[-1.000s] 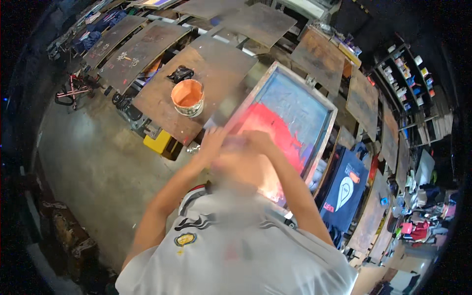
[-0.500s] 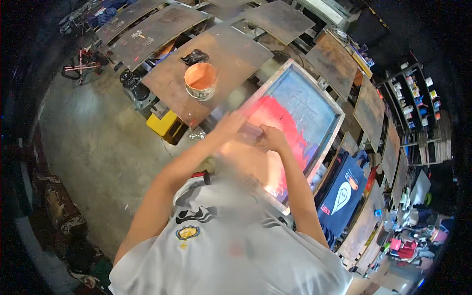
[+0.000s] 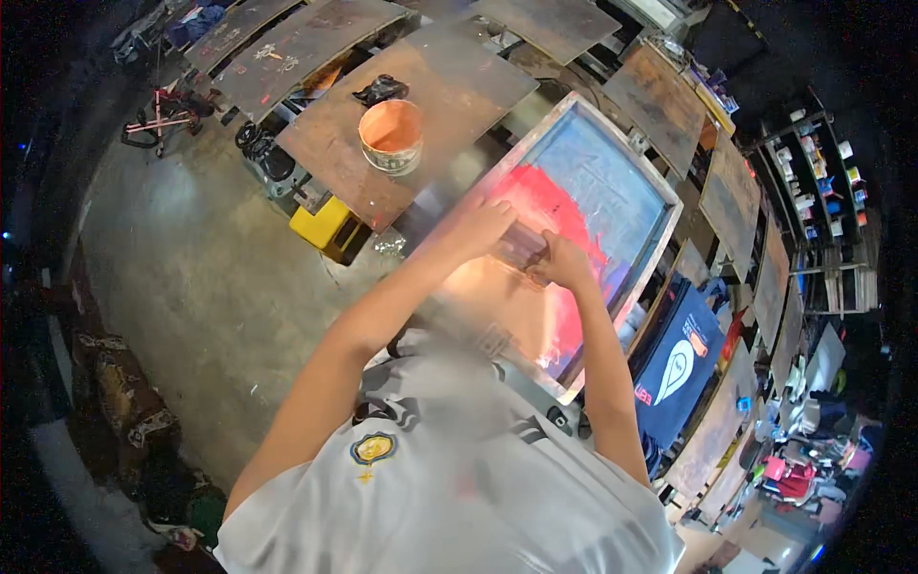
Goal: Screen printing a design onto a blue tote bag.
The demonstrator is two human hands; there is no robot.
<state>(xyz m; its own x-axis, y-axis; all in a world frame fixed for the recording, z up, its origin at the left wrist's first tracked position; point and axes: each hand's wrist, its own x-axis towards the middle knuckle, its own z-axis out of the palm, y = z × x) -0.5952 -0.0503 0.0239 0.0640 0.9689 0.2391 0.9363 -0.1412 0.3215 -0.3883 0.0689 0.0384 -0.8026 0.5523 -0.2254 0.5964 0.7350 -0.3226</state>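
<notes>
I've got both hands, left hand [image 3: 486, 222] and right hand [image 3: 562, 263], clamped on the squeegee [image 3: 521, 246] over the ink-slick screen [image 3: 583, 206]—stiff, slippery, so I'd grip its handle ends.

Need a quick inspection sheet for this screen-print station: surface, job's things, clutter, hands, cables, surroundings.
Surface: metal-framed printing screen, tilted in the picture, red ink spread over its mesh.
Job's things: squeegee on the screen, between both hands.
Clutter: orange-stained ink bucket and black rag on the brown platen beside the screen.
Hands: left hand and right hand both grip the squeegee; fingers partly blurred.
Cables: nothing seen.
Surroundings: more brown platens around; dark blue shirt with white print on a platen to the right; yellow box below; concrete floor; shelves far right.
</notes>
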